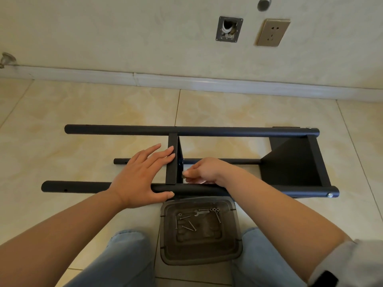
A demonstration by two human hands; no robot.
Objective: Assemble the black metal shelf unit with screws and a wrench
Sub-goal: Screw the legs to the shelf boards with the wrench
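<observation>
The black metal shelf unit lies on its side on the tiled floor: a far pole (207, 130), a thin middle pole (238, 161) and a near pole (78, 186). An end shelf panel (294, 162) joins the poles at the right. A middle shelf panel (173, 162) stands between the poles. My left hand (141, 175) lies flat against that panel, thumb on the near pole. My right hand (204, 170) pinches something small at the panel's right face; I cannot see what it is. A dark tray (232, 251) between my knees holds several screws, washers and a small wrench (200, 212).
The wall and white baseboard (186, 80) run just behind the unit, with a socket (272, 32) and an open wall box (229, 29). A screw head (330, 195) shows at the near pole's right end. My knees in jeans flank the tray.
</observation>
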